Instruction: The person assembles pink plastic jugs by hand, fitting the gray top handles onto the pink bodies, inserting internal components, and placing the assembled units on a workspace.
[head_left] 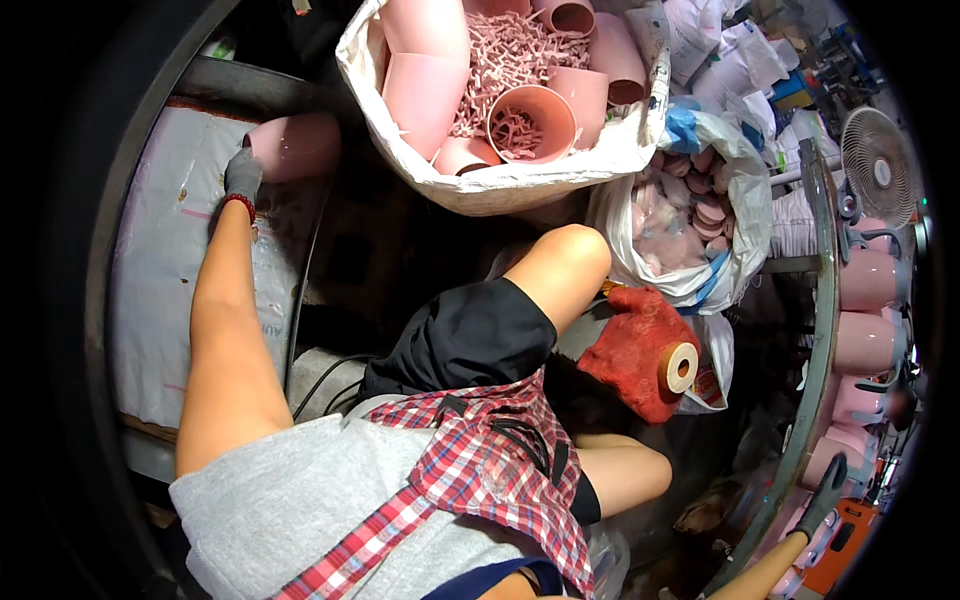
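Note:
My left hand (pixel 243 175), in a grey glove with a red bead bracelet at the wrist, grips the rim of a glossy pink plastic shell (pixel 297 148). The shell lies on its side over a white-covered bench (pixel 160 300), with its far end in shadow. At the far right my right hand (pixel 822 495), also in a dark grey glove, reaches to a rack. Its fingers look stretched out along a pink rounded body (pixel 825 460) there. Several similar pink bodies (pixel 866 343) with grey handle-like parts stand in a row beyond it.
A large white sack (pixel 500 190) ahead holds pink shells and pink plastic scraps. Right of it, a smaller bag (pixel 620 230) contains pink round pieces. A red cloth-covered object (pixel 640 350) with a cream disc is beside my knees. A grey metal rail (pixel 825 300) and fan (pixel 880 165) stand right.

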